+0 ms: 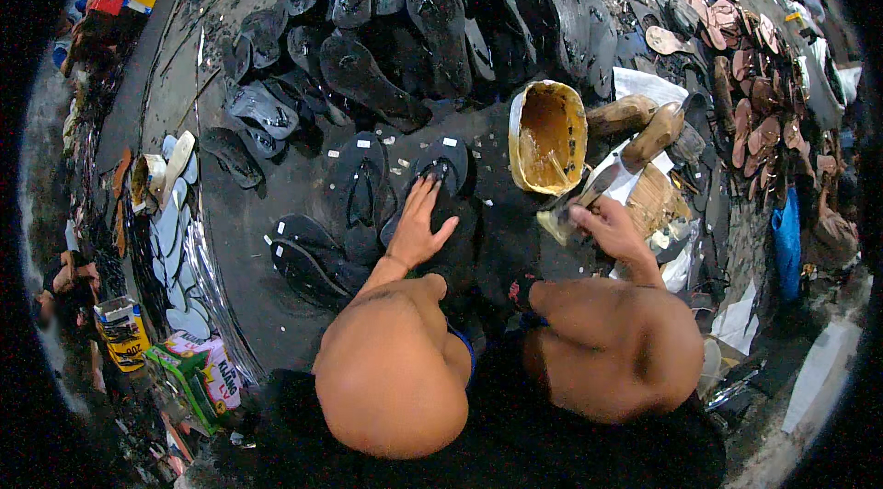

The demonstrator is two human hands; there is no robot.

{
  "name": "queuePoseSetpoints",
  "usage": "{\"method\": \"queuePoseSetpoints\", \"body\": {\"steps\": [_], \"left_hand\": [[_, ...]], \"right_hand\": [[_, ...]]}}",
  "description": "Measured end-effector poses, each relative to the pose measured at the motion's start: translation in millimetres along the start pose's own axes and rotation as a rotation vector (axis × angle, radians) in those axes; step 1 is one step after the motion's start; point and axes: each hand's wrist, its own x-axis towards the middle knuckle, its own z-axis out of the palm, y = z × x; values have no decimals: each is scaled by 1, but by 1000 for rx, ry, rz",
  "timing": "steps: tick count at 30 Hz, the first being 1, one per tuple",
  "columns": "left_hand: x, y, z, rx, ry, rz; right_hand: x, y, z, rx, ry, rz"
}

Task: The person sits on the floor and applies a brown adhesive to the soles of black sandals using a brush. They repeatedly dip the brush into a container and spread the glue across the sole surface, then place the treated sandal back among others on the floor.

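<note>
- Black sandal (440, 178) under the left hand (418, 230): matt rubber-like sole.
- Glue tin (547, 136), right of that sandal: metal, coated in glossy yellowish paste.
- Floor (276, 305) beneath the sandal: dark, rough, speckled.

sole (441, 213) partly under left hand (418, 231), brush (575, 208) blurred

My left hand (418, 227) and right hand (612, 227) are bare: no gloves, no rings that I can make out. Both forearms are unsleeved to the lower edge of the view. My knees are bare as well, rounded, filling the frame below the hands. A thin strip of blue cloth (464, 342) shows between the knees, just right of the left one. Dark fabric lies under both knees; detail cannot be told.
</note>
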Motion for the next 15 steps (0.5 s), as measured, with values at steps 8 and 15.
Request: {"method": "queuePoseSetpoints", "body": {"steps": [8, 15], "left_hand": [[96, 12, -20, -1309, 17, -471], [105, 18, -76, -1405, -39, 15]], "right_hand": [[67, -103, 43, 265, 214, -562], [77, -150, 94, 97, 52, -973]]}}
